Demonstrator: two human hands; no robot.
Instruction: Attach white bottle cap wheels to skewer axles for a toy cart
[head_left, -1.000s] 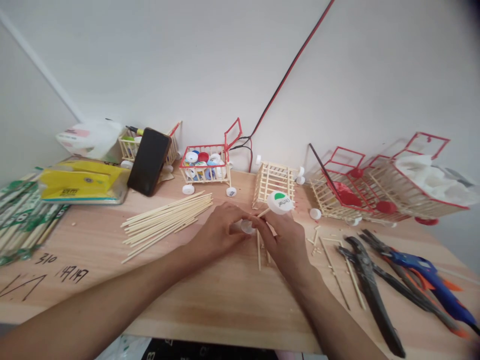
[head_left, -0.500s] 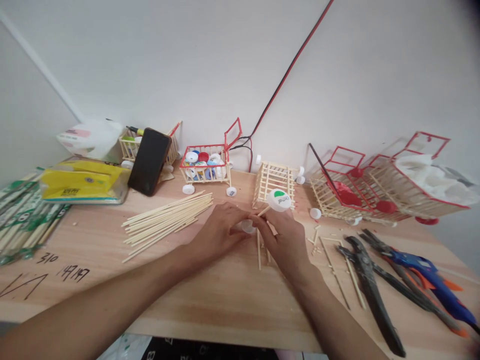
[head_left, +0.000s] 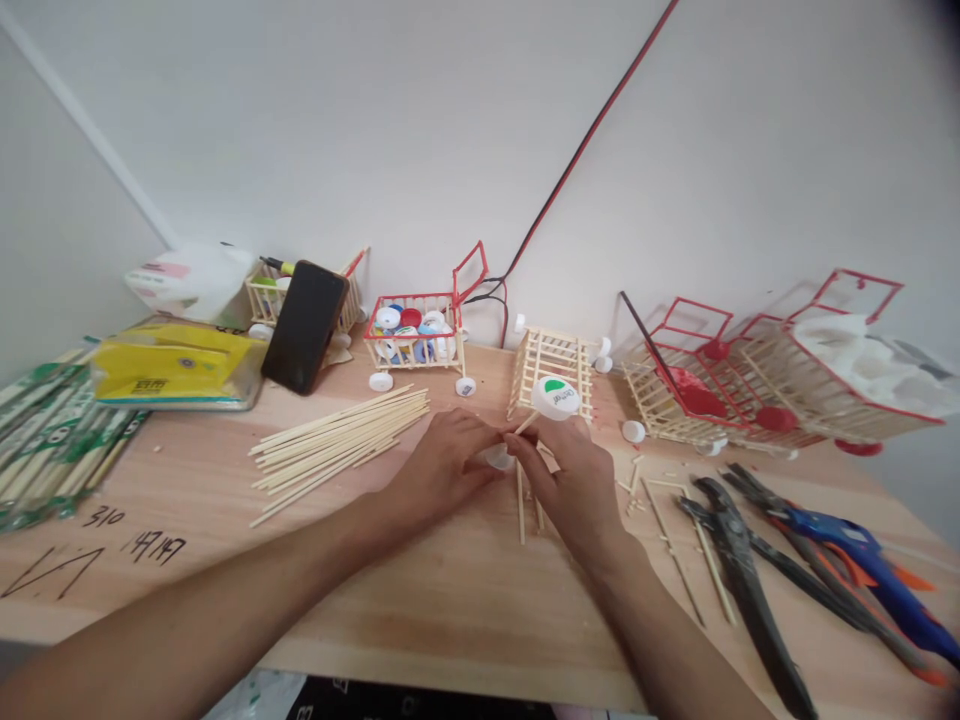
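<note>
My left hand [head_left: 448, 462] is closed around a translucent white bottle cap [head_left: 498, 457], its fingers hiding part of it. My right hand [head_left: 574, 480] pinches a thin wooden stick [head_left: 526, 424], with a white bottle cap [head_left: 556, 397] bearing a green mark at the stick's upper right end. Both hands meet above the table, fingertips almost touching; whether the stick reaches into the left cap is hidden. Just behind them stands a small stick-built cart [head_left: 550, 362] with white caps as wheels. Loose sticks [head_left: 520, 505] lie beneath my right hand.
Left of my hands lie a pile of sticks [head_left: 341, 445], a phone [head_left: 306, 327] and a yellow packet [head_left: 180, 365]. A red-trimmed cart [head_left: 412, 335] holds caps. To the right are more carts [head_left: 675, 385], cutters [head_left: 739, 570] and a blue glue gun [head_left: 855, 550].
The view has shifted slightly. Both hands keep nearly the same grip, and the green-marked cap has tilted a little.
</note>
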